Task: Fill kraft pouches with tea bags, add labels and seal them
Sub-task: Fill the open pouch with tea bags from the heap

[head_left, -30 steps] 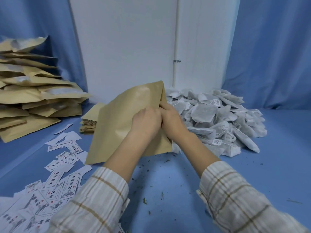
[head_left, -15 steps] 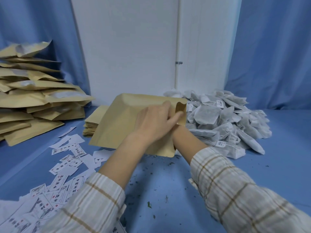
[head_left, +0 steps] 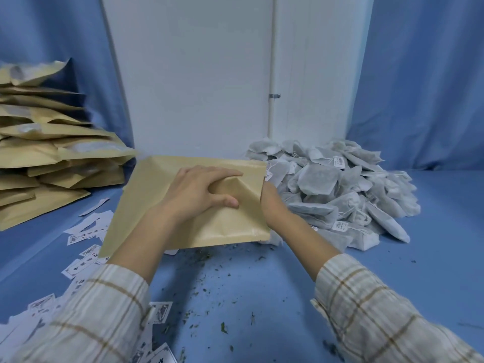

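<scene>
A flat tan kraft paper pouch [head_left: 162, 205] is lying tilted above the blue tabletop [head_left: 262, 279], held in front of the person with its open mouth facing right, toward the heap of tea bags. The left hand [head_left: 199, 195] is resting on top of the pouch, its thumb and fingers curling into a grip that is pinching up a fold of the upper paper wall near the mouth. The right hand [head_left: 269, 203] is reaching into that mouth; only its wrist and forearm are showing, so whether its grip is spread or pressed together cannot be told. Just beside the pouch's right edge, a heap of grey-white mesh tea bags with strings and small tags [head_left: 337, 189] is sitting on the tabletop. To the left, small white printed paper labels [head_left: 81, 231] are lying scattered, some partly under the pouch and the left sleeve. Farther left, a tall stack of bulging tan kraft pouches [head_left: 47, 158] is leaning against a blue curtain [head_left: 52, 35]. Dark loose tea crumbs [head_left: 209, 260] are dotting the tabletop between the forearms. Both arms are wearing cream plaid sleeves [head_left: 379, 315]. A white wall panel [head_left: 196, 74] is standing behind everything.
</scene>
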`<action>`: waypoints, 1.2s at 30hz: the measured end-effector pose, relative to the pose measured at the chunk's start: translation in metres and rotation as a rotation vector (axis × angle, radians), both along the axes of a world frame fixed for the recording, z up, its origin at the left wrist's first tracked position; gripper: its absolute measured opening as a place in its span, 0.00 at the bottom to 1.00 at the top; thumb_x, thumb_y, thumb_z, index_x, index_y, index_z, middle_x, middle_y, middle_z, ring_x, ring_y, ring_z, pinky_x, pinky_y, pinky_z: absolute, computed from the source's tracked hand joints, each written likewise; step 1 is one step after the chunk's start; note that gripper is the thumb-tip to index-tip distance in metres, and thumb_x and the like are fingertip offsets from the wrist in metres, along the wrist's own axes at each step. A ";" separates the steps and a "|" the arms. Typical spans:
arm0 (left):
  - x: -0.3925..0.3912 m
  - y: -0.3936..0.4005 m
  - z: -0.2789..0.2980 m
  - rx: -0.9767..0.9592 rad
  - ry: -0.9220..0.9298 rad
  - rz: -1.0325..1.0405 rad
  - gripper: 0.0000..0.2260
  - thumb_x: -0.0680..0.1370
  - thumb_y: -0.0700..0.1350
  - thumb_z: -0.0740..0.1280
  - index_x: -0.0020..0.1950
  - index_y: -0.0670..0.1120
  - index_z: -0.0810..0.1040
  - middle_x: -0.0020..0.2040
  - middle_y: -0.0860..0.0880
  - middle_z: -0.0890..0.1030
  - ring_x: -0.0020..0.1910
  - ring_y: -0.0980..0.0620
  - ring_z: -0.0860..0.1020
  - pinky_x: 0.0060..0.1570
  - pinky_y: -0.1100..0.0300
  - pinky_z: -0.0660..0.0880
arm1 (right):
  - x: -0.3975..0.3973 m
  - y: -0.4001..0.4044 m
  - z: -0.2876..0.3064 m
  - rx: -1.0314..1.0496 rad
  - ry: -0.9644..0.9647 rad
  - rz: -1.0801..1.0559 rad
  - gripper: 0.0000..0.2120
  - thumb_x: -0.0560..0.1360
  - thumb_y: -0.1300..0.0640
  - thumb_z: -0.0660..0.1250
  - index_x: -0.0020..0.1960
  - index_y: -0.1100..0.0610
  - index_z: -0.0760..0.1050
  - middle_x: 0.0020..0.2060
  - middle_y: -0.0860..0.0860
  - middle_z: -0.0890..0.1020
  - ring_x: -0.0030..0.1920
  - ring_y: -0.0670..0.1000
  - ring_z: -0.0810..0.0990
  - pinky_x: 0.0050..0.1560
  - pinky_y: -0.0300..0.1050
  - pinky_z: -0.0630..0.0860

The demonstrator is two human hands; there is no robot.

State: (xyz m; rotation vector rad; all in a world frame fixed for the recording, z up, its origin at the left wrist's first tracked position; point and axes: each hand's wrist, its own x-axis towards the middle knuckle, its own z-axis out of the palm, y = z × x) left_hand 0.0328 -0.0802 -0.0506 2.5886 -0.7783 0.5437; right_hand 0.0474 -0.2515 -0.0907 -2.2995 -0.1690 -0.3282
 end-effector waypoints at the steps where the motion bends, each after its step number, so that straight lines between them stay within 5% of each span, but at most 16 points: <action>1: 0.002 -0.003 -0.006 -0.027 0.022 0.006 0.25 0.66 0.63 0.71 0.62 0.67 0.71 0.62 0.62 0.75 0.64 0.56 0.69 0.66 0.52 0.62 | -0.004 -0.006 -0.001 -0.050 -0.071 -0.002 0.08 0.76 0.68 0.54 0.44 0.58 0.68 0.40 0.54 0.73 0.45 0.53 0.71 0.41 0.45 0.67; 5: 0.009 -0.019 -0.030 -0.060 0.060 0.019 0.26 0.66 0.62 0.71 0.63 0.65 0.72 0.64 0.60 0.75 0.65 0.55 0.69 0.67 0.53 0.61 | -0.013 -0.062 -0.021 -0.441 -0.295 -0.135 0.11 0.73 0.60 0.60 0.52 0.57 0.78 0.51 0.52 0.80 0.55 0.54 0.74 0.53 0.48 0.70; 10: 0.020 -0.032 -0.048 -0.146 0.126 -0.022 0.27 0.65 0.60 0.73 0.63 0.64 0.72 0.64 0.61 0.74 0.65 0.56 0.69 0.67 0.52 0.62 | -0.013 -0.109 -0.031 -0.930 -0.022 -0.355 0.21 0.73 0.55 0.61 0.65 0.57 0.66 0.60 0.56 0.74 0.61 0.58 0.71 0.59 0.51 0.66; 12: 0.024 -0.034 -0.051 -0.147 0.125 -0.018 0.27 0.64 0.60 0.73 0.62 0.64 0.73 0.64 0.61 0.75 0.64 0.55 0.70 0.67 0.52 0.62 | -0.013 -0.114 -0.030 -0.843 -0.121 -0.370 0.16 0.76 0.60 0.59 0.63 0.57 0.68 0.54 0.56 0.78 0.55 0.58 0.76 0.50 0.49 0.71; 15: 0.029 -0.034 -0.053 -0.164 0.113 -0.002 0.27 0.64 0.60 0.73 0.62 0.64 0.73 0.63 0.62 0.75 0.64 0.56 0.70 0.67 0.52 0.62 | -0.014 -0.112 -0.031 -0.230 -0.381 -0.472 0.12 0.77 0.55 0.61 0.58 0.58 0.68 0.39 0.56 0.79 0.40 0.57 0.77 0.37 0.45 0.67; 17: 0.030 -0.032 -0.053 -0.184 0.103 0.007 0.27 0.64 0.60 0.74 0.62 0.64 0.73 0.62 0.63 0.75 0.64 0.56 0.70 0.67 0.51 0.61 | -0.015 -0.105 -0.026 0.249 -0.301 -0.429 0.18 0.74 0.48 0.65 0.59 0.55 0.66 0.40 0.54 0.79 0.41 0.54 0.77 0.40 0.45 0.70; 20: 0.029 -0.031 -0.050 -0.217 0.092 0.007 0.26 0.65 0.58 0.74 0.62 0.65 0.73 0.62 0.64 0.75 0.63 0.56 0.70 0.67 0.51 0.61 | -0.016 -0.092 -0.023 0.533 -0.077 -0.336 0.19 0.69 0.45 0.71 0.53 0.52 0.69 0.41 0.45 0.77 0.41 0.44 0.77 0.38 0.39 0.72; 26: 0.022 -0.021 -0.044 -0.251 0.034 0.002 0.26 0.65 0.57 0.74 0.61 0.65 0.73 0.60 0.68 0.72 0.63 0.58 0.69 0.67 0.51 0.60 | -0.008 -0.064 -0.020 0.617 0.028 -0.062 0.09 0.66 0.50 0.75 0.36 0.50 0.75 0.37 0.51 0.81 0.40 0.52 0.79 0.41 0.46 0.75; 30: 0.020 -0.001 -0.039 -0.276 0.079 -0.023 0.26 0.64 0.56 0.75 0.59 0.70 0.72 0.60 0.67 0.73 0.62 0.59 0.69 0.68 0.53 0.61 | -0.006 -0.065 -0.010 0.459 0.001 0.054 0.10 0.64 0.51 0.77 0.33 0.49 0.75 0.24 0.44 0.77 0.27 0.42 0.72 0.27 0.31 0.66; 36: 0.016 0.011 -0.028 -0.325 0.161 -0.083 0.25 0.62 0.55 0.76 0.53 0.74 0.72 0.51 0.77 0.73 0.55 0.77 0.67 0.54 0.81 0.60 | -0.011 -0.057 -0.005 0.222 -0.003 0.158 0.08 0.60 0.48 0.77 0.33 0.46 0.78 0.24 0.42 0.76 0.30 0.40 0.72 0.31 0.30 0.66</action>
